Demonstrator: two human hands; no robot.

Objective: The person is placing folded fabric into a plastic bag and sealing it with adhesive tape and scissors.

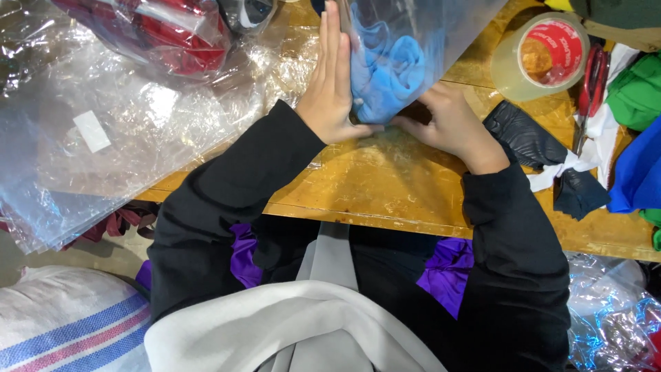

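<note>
Pressing hands: the left hand (332,86) lay flat, fingers straight and together, against the side of the clear plastic bag (420,34); the right hand (451,124) curled round the bag's lower end, fingertips tucked under it where I could not tell the grip.
Bag contents: a folded blue garment (389,69) sat inside, bunched at the bottom, the bag standing on the wooden table (385,186) between both hands.
Other containers: a second clear bag with a red garment (165,31) lay at the far left; a stack of empty clear bags (89,145) spread beside it.
Right side: a roll of tape (540,58), red-handled scissors (591,89), a black garment (544,151), green cloth (637,89) and blue cloth (637,172).
Cut off: the bag's top ran out of frame; the scissor blades were partly hidden under white cloth.
Near lap: purple fabric (447,272) peeked out between dark sleeves.
</note>
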